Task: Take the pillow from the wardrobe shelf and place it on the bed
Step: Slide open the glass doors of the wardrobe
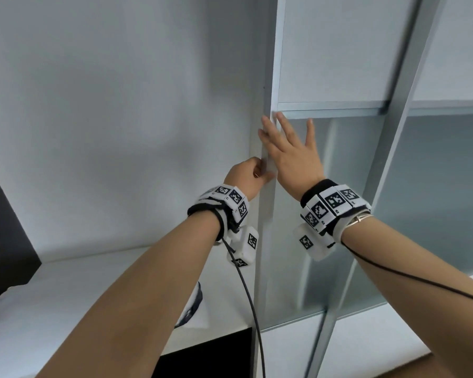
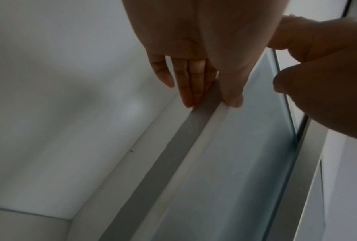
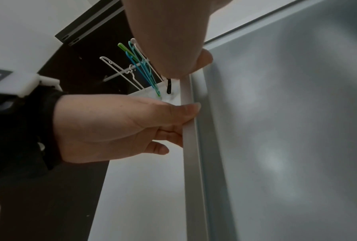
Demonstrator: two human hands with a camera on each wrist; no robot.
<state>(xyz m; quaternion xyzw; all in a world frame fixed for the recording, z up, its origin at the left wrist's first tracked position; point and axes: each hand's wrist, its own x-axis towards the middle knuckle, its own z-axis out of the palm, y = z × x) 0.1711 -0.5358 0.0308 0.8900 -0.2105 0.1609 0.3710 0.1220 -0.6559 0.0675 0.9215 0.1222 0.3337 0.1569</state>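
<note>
Left hand (image 1: 247, 174) pinching door edge (image 1: 268, 170), right hand (image 1: 290, 151) just above, fingers straight, flat on frosted door (image 1: 339, 200), pillow hidden, hangers (image 3: 136, 68) past left hand

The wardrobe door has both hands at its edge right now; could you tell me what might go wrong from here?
1. The left hand pinches the door's edge strip; if the door slides toward the side panel, its fingers could be trapped.
2. The right hand lies flat on the frosted pane, so it may slip rather than push.
</note>
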